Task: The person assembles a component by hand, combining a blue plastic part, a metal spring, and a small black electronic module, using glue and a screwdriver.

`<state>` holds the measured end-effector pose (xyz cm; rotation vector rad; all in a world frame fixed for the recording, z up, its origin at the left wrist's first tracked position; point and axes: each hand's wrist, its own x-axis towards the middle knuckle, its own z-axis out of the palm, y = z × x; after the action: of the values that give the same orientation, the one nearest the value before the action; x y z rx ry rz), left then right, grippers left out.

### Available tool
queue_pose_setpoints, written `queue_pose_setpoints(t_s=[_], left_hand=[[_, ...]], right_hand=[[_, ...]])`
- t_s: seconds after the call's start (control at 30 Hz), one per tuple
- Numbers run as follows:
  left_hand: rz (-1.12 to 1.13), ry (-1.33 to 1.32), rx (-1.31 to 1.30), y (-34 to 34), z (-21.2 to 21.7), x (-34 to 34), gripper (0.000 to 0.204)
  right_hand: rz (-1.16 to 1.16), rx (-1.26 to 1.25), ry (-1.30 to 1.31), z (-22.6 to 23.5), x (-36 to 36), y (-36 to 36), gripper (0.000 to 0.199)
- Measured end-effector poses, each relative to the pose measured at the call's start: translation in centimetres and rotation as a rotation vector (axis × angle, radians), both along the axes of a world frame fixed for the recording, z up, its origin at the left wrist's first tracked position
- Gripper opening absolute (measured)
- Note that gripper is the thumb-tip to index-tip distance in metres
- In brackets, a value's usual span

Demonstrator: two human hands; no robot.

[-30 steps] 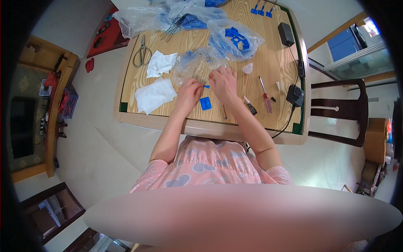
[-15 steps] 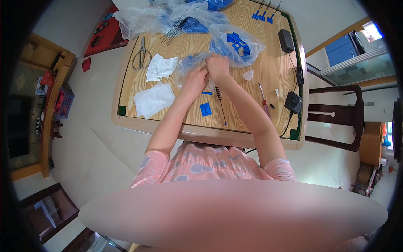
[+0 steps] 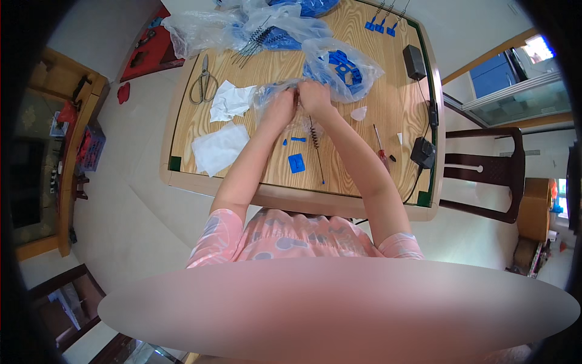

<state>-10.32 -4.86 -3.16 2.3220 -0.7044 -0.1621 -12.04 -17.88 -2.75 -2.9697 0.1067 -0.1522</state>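
Note:
My left hand point(image 3: 280, 104) and my right hand point(image 3: 313, 97) meet over the middle of the wooden table point(image 3: 364, 151), both gripping a crumpled clear plastic bag point(image 3: 267, 96). Just right of them lies another clear bag holding blue plastic parts point(image 3: 343, 65). Below my hands, on the tabletop, lie a small blue square part point(image 3: 296, 162), a tiny blue piece point(image 3: 297, 139) and a thin metal rod with a spring point(image 3: 316, 142). What is inside the bag I hold is hidden by my fingers.
Scissors point(image 3: 204, 82) and two white cloths point(image 3: 219, 147) lie at the left. A red-handled screwdriver point(image 3: 380, 151), black power adapters point(image 3: 422, 151) and a cable run along the right edge. More bags of blue parts point(image 3: 267, 30) sit at the far side. A dark chair point(image 3: 491, 176) stands on the right.
Both hands have moved away from me, from near the small blue square part to the clear bag farther up the table, and have taken hold of it.

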Motion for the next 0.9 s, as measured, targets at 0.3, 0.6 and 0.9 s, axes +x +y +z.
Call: queue_pose_setpoints(t_s=[0.3, 0.6, 0.9], left_hand=[[-0.046, -0.123, -0.058, -0.3, -1.8, 0.9, 0.022], [-0.080, -0.102, -0.051, -1.9, -1.2, 3.7, 0.019], [-0.064, -0.017, 0.046, -1.5, -0.1, 3.8, 0.018]], right_hand=[[0.052, -0.018, 0.050, 0.7, 0.2, 0.0, 0.021], [-0.024, 0.033, -0.032, 0.3, 1.4, -1.5, 0.021], [-0.051, 0.539, -0.305, 0.4, 1.0, -3.4, 0.014]])
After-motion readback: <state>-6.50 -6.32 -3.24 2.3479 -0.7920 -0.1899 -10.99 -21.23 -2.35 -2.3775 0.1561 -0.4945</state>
